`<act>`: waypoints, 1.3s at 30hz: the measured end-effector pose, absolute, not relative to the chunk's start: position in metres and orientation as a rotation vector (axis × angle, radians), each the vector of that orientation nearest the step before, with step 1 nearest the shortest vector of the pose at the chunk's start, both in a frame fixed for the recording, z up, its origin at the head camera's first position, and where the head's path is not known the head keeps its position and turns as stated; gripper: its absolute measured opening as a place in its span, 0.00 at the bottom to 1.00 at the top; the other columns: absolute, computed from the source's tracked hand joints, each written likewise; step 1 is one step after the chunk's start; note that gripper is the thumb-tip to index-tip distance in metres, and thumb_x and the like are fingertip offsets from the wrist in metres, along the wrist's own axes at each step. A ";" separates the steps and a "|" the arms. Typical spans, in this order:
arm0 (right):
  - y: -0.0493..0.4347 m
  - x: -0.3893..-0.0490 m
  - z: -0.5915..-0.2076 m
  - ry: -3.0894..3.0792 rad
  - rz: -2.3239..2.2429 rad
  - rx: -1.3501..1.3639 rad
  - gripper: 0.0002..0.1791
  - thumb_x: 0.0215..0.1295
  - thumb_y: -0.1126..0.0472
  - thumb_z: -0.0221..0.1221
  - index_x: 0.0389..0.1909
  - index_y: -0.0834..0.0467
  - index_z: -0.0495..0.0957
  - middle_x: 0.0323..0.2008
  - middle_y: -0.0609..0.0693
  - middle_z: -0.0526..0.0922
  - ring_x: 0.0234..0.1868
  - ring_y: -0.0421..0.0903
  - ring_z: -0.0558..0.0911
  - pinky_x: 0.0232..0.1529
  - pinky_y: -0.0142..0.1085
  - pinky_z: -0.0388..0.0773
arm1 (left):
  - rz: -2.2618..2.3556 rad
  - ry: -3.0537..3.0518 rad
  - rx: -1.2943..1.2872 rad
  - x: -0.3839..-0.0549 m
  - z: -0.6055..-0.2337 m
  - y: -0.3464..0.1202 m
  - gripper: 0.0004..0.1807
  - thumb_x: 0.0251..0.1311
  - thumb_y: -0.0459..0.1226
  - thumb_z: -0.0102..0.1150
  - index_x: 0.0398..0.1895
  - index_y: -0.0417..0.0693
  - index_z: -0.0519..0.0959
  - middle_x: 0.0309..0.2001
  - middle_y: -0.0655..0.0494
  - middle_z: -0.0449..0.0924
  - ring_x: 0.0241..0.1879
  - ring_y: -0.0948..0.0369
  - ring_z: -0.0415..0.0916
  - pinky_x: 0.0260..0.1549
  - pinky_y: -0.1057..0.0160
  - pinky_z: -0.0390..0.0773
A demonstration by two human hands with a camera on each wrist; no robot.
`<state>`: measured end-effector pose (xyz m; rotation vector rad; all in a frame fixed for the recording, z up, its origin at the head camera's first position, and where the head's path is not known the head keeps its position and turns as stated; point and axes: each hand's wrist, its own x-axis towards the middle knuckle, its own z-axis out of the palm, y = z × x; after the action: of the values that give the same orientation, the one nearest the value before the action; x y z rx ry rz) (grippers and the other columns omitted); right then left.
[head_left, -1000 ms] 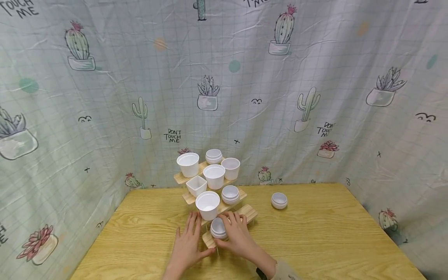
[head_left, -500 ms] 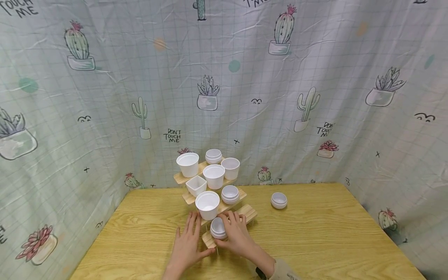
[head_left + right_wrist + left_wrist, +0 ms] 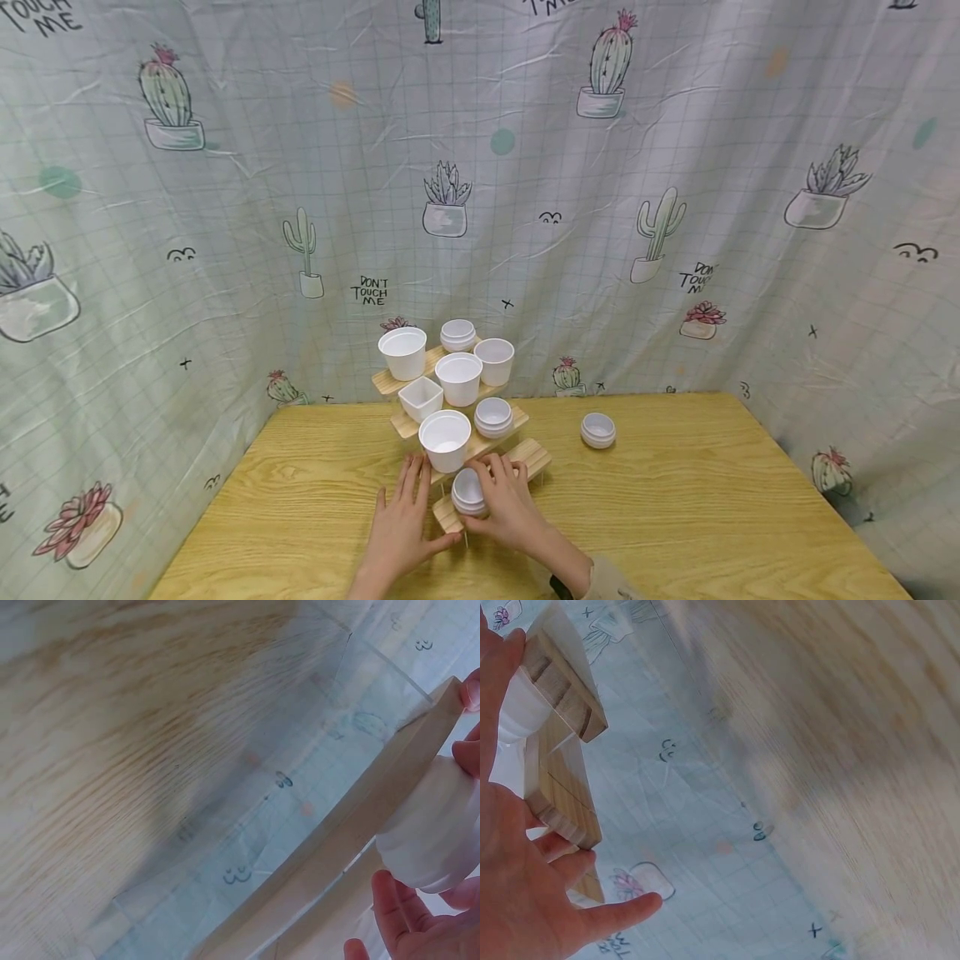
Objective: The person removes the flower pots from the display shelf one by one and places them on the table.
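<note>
A tiered display stand (image 3: 531, 458) with wooden steps and clear supports stands on the table. My right hand (image 3: 510, 508) holds a small round white flower pot (image 3: 468, 490) on the lowest step, thumb in front and fingers behind. That pot (image 3: 435, 832) shows between the fingertips in the right wrist view. At the stand's left end my left hand (image 3: 401, 521) reaches along with straight fingers. Its thumb touches the lowest step and its fingertips meet the step above; in the left wrist view the wooden step ends (image 3: 562, 690) lie against this hand.
The upper steps bear several white pots, among them a large round pot (image 3: 446, 442), a ribbed pot (image 3: 493, 418) and a square pot (image 3: 421, 399). Another small white pot (image 3: 597, 431) stands on the wooden table (image 3: 675, 500) to the right. A cactus-print curtain (image 3: 495, 275) hangs behind.
</note>
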<state>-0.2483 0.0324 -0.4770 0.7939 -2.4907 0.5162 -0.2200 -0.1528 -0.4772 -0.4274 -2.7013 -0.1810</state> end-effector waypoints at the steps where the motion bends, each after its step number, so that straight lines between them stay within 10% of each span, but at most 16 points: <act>1: 0.033 -0.248 -0.477 -2.490 0.511 0.795 0.38 0.39 0.44 0.68 0.53 0.52 0.67 0.43 0.47 0.69 0.45 0.44 0.69 0.45 0.43 0.61 | -0.182 -2.699 -0.429 -0.220 -0.477 -0.153 0.60 0.33 0.68 0.59 0.66 0.39 0.55 0.67 0.43 0.54 0.66 0.47 0.53 0.48 0.34 0.67; 39: 0.052 -0.236 -0.477 -2.530 0.619 0.796 0.39 0.39 0.48 0.69 0.54 0.56 0.68 0.47 0.49 0.70 0.47 0.46 0.68 0.46 0.44 0.60 | -0.190 -2.728 -0.418 -0.219 -0.476 -0.151 0.61 0.34 0.68 0.59 0.67 0.39 0.54 0.68 0.43 0.52 0.67 0.46 0.51 0.48 0.34 0.66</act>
<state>-0.2362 0.0523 -0.4768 0.7956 -2.5296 0.6191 -0.2195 -0.1514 -0.4756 -0.4176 -2.7275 -0.1905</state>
